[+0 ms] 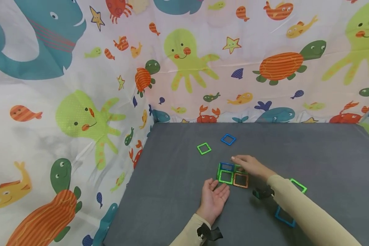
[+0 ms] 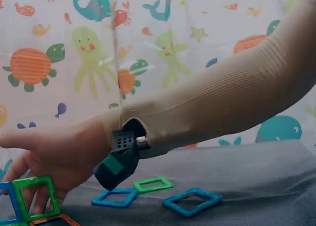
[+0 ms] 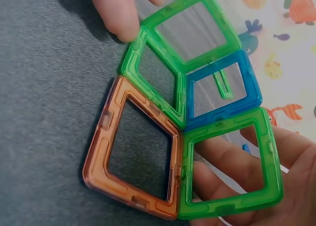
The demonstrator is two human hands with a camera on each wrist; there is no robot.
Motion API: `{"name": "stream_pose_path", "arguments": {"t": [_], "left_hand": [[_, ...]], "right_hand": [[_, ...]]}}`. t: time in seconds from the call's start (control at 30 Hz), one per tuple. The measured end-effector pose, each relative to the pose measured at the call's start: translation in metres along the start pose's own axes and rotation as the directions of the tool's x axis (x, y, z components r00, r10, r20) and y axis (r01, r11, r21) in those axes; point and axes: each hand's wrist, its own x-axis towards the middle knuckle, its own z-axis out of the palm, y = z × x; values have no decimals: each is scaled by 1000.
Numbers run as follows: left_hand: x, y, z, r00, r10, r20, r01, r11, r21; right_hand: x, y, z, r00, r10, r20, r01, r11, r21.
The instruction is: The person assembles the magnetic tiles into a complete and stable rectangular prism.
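"Five square tiles joined into one cluster [image 3: 182,128]. Appearance?"

"Hollow frames, glossy translucent plastic, rounded corners. Count: three green tiles [image 3: 270,162], one blue tile [image 3: 224,110], one orange tile [image 3: 106,125]."

"Position?"

"On the grey mat [image 1: 160,191], just beyond the fingertips of the left hand [image 1: 214,198] and beside the fingers of the right hand [image 1: 250,164]."

"Grip?"

"Left: palm up, fingers relaxed, hand wide; contact with the cluster cannot be told. Right: thumb well apart from relaxed fingers, one fingertip at a green corner; touching or just beside, cannot tell."

"Loose pieces?"

"Head view, four: a far green square [image 1: 200,151] and a far blue square [image 1: 225,142] beyond both hands; a side green square [image 1: 299,183] and a side blue square [image 1: 285,221] by the right forearm [image 1: 304,205]."

"Orientation?"

"Left wrist view: blue and one green stand upright, orange lies low. Near row, green then orange, runs rightward from the left fingertips. Long axis: cannot make one out."
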Motion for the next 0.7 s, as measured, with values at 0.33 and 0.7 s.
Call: {"name": "stream_pose_path", "arguments": {"t": [0.33, 0.7], "left_hand": [[10, 8, 0, 1000, -11, 22, 10, 999, 48], [42, 23, 4, 995, -84, 52, 73, 979, 189]], "right_hand": [[-16, 1, 1, 1000, 7, -17, -7, 1000, -9], [-32, 23, 5, 993, -31, -113, 35, 999, 30]]}}
